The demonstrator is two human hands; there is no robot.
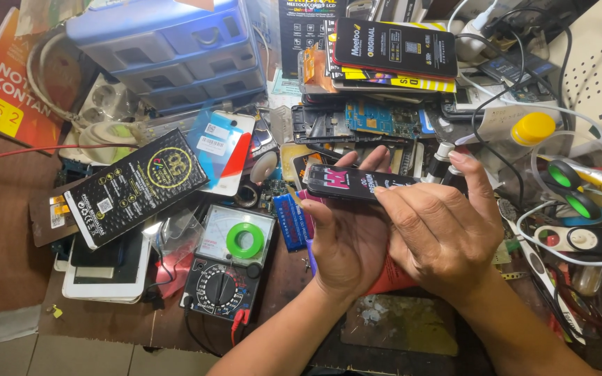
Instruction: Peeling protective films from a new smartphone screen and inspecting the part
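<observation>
Both hands (398,230) held a flat box (360,182) at bench center; multimeter (228,268) w/ tape roll (245,240) on it lay left, drawer unit (168,49) far left, scissors (571,188) right.

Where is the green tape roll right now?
In the head view, the green tape roll lies on the multimeter, left of the left hand, below the black box.

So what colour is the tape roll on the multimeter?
Green, clearest in the head view: the tape roll lies on the multimeter.
</observation>
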